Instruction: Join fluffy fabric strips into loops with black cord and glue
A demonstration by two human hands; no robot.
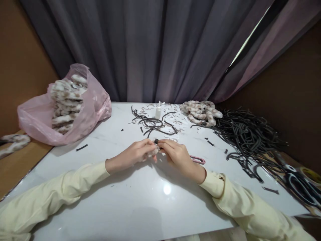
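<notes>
Both hands meet above the middle of the white table (pixel 140 197). My left hand (pixel 136 154) pinches a small fluffy white piece (pixel 152 153), mostly covered by the fingers. My right hand (pixel 177 155) is closed on a small black piece (pixel 156 141) at its fingertips, touching the fluffy piece. Just right of my right wrist lies a pink cutter (pixel 198 160), partly hidden by that hand. Beyond the hands, several black cords (pixel 152 123) lie loosely beside a small white bottle (pixel 158 111).
At the left stands a pink plastic bag (pixel 97 103) of fluffy brown-and-white strips (pixel 66 103). More strips (pixel 200 112) lie at the back right, next to a heap of black cords (pixel 248 134). Scissors (pixel 301 189) and yellow tape (pixel 311 174) sit at the right edge. Small scraps are scattered about.
</notes>
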